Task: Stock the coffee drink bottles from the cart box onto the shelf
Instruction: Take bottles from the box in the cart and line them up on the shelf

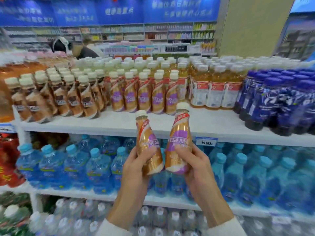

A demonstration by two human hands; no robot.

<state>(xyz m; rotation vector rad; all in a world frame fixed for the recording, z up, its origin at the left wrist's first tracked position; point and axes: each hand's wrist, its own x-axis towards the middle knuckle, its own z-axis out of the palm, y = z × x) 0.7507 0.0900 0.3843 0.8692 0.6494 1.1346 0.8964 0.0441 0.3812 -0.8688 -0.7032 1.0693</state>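
Before the top shelf (119,124), chest height: you hold one coffee bottle in each hand, both upright, caps up, nearly touching at the base. Left hand (136,165) has its fingers wrapped tight round the lower body of the left bottle (148,147); right hand (196,160) is closed the same way on the right bottle (179,142). Neither hand has a finger spare.

Matching row of purple-label bottles (144,95) stands at shelf centre, between the brown-label bottles (68,97) and the tea bottles (214,92). Bare shelf lies in front of that row; that looks like your slot. Cart box not in view.

Likely step: carry and place. Lift both bottles over the shelf lip, set them down flat just ahead of the front row, labels facing you, in line with the columns behind. Lower one at a time so a base doesn't clip the standing bottles. Let go only once each sits steady.
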